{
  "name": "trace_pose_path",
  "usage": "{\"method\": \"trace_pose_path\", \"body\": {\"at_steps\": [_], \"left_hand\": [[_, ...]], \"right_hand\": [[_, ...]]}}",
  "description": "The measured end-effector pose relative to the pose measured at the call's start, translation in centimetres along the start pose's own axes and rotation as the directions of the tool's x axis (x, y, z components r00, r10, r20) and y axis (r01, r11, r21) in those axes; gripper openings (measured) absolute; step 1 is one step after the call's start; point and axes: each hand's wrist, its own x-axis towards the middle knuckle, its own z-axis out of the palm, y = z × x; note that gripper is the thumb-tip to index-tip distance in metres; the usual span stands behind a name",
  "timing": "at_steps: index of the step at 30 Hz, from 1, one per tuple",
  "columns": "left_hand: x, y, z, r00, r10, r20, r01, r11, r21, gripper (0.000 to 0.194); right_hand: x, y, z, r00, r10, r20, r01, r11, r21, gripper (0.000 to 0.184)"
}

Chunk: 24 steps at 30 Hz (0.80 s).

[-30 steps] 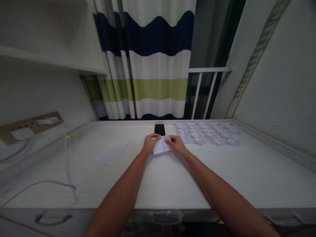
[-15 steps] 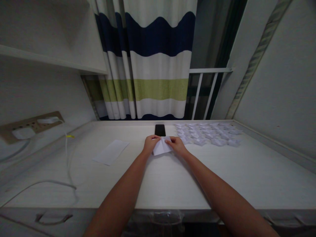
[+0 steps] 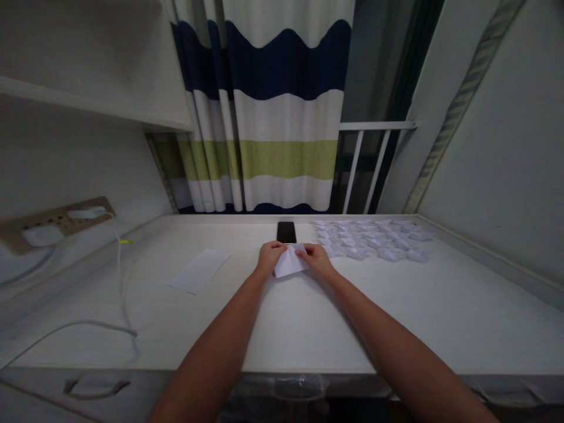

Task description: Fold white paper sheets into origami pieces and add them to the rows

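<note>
Between my hands is a folded sheet of white paper (image 3: 291, 264), creased near its top and tilted toward me. My left hand (image 3: 269, 257) is closed on its left side, thumb on the upper part. On the right side, my right hand (image 3: 318, 258) pinches the same paper with thumb and fingers. Just beyond the paper lies a black phone (image 3: 286, 231), its near end partly covered. Several small folded white paper pieces (image 3: 370, 238) sit in rows at the back right of the desk. A flat white sheet (image 3: 200, 271) rests to the left.
The white desk (image 3: 308, 335) ends at a front edge above drawers with handles (image 3: 97, 389). A power strip (image 3: 57, 223) with plugs is on the left wall, and a white cable (image 3: 88, 323) runs over the desk. A striped curtain (image 3: 286, 129) hangs behind.
The view has shifted very slightly. Both hands keep their hold on the folded paper, with no clear movement of the paper or the other things.
</note>
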Motion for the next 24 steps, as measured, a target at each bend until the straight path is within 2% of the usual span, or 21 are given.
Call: {"method": "trace_pose_path", "body": {"at_steps": [4, 7, 10, 14, 17, 21, 24], "left_hand": [[-0.1, 0.1, 0.0, 1.0, -0.001, -0.01, 0.001, 1.0, -0.005, 0.009], [-0.2, 0.2, 0.1, 0.999, -0.021, -0.031, 0.021, 1.0, -0.01, 0.009], [-0.3, 0.2, 0.2, 0.999, -0.043, -0.033, 0.042, 0.999, -0.034, 0.008], [-0.3, 0.1, 0.2, 0.998, -0.053, -0.018, 0.052, 0.995, -0.086, 0.009], [-0.3, 0.1, 0.2, 0.998, -0.064, 0.003, 0.064, 0.989, -0.135, 0.011], [-0.2, 0.0, 0.2, 0.997, -0.061, 0.047, 0.067, 0.986, -0.151, 0.013], [-0.1, -0.1, 0.2, 0.998, -0.054, 0.041, 0.059, 0.987, -0.147, 0.013]], "right_hand": [[-0.1, 0.0, 0.1, 1.0, -0.015, -0.018, 0.014, 0.999, -0.04, 0.028], [-0.2, -0.3, 0.1, 0.997, -0.07, -0.032, 0.068, 0.995, -0.077, 0.026], [-0.4, -0.7, -0.1, 0.983, -0.179, -0.049, 0.165, 0.963, -0.212, 0.025], [-0.7, -1.3, -0.3, 0.961, -0.277, 0.011, 0.262, 0.894, -0.364, 0.031], [-0.7, -1.4, -0.3, 0.965, -0.262, 0.02, 0.25, 0.894, -0.372, 0.031], [-0.6, -1.2, -0.2, 0.974, -0.226, -0.018, 0.21, 0.931, -0.299, 0.028], [-0.6, -1.0, -0.1, 0.976, -0.215, -0.034, 0.198, 0.942, -0.273, 0.028]]}}
